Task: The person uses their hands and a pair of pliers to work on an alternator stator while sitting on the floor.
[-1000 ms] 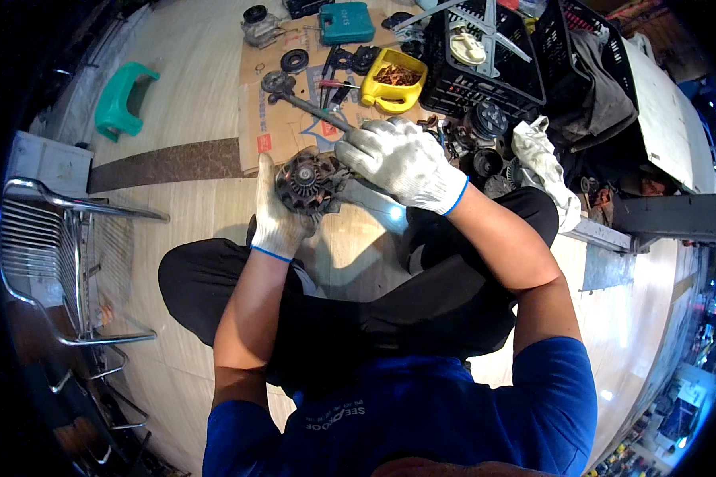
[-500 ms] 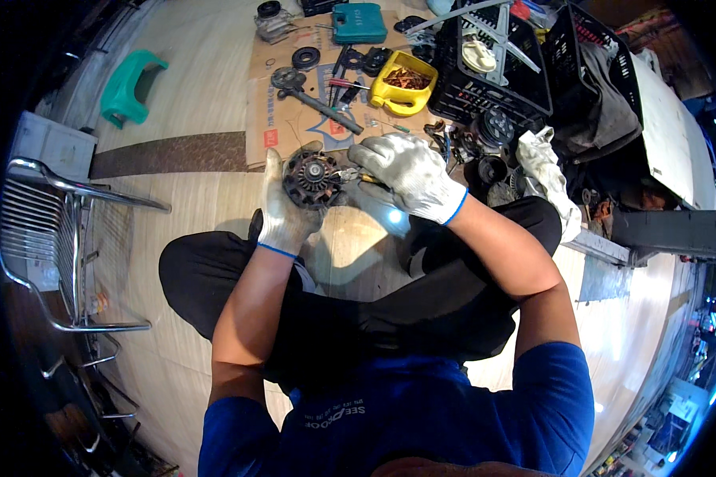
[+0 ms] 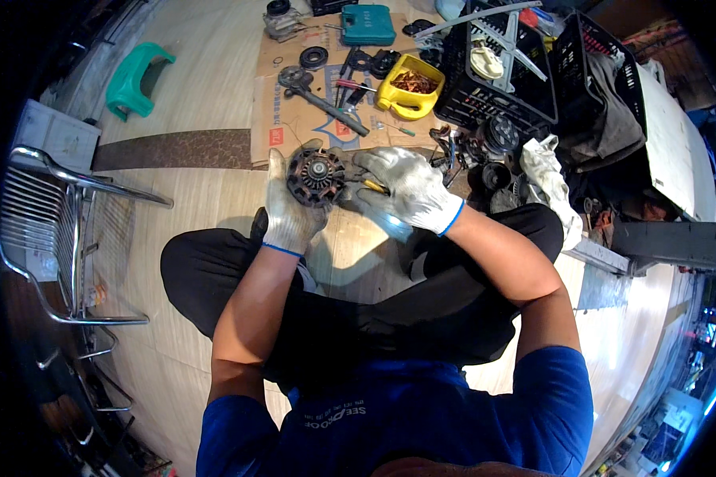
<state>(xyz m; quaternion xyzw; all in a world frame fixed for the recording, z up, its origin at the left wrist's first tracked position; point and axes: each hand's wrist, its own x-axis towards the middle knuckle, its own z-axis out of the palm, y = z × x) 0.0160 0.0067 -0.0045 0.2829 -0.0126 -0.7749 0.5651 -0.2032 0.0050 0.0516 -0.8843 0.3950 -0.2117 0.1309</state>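
My left hand (image 3: 288,213), in a white knit glove with a blue cuff, is closed round a dark motor rotor (image 3: 318,173). The rotor's ringed metal centre faces up, and its rim shows blocky segments. Beside it on the right, my gloved right hand (image 3: 415,189) grips pliers (image 3: 375,188) with yellow on the handle. The jaws lie at the rotor's right edge; whether they touch it I cannot tell. Both hands are held over the floor in front of my crossed legs.
Past my hands lies a cardboard sheet (image 3: 266,103) with a hammer-like rod tool (image 3: 326,103), a yellow cut-open jug (image 3: 406,106) of copper scraps and a teal case (image 3: 367,25). Black crates (image 3: 497,103) and loose parts stand right. Leftward are a green stool (image 3: 131,87) and a metal chair (image 3: 44,207).
The pliers in my right hand have tilted, showing more yellow handle. My left hand keeps the rotor almost in place. The whole view has shifted slightly.
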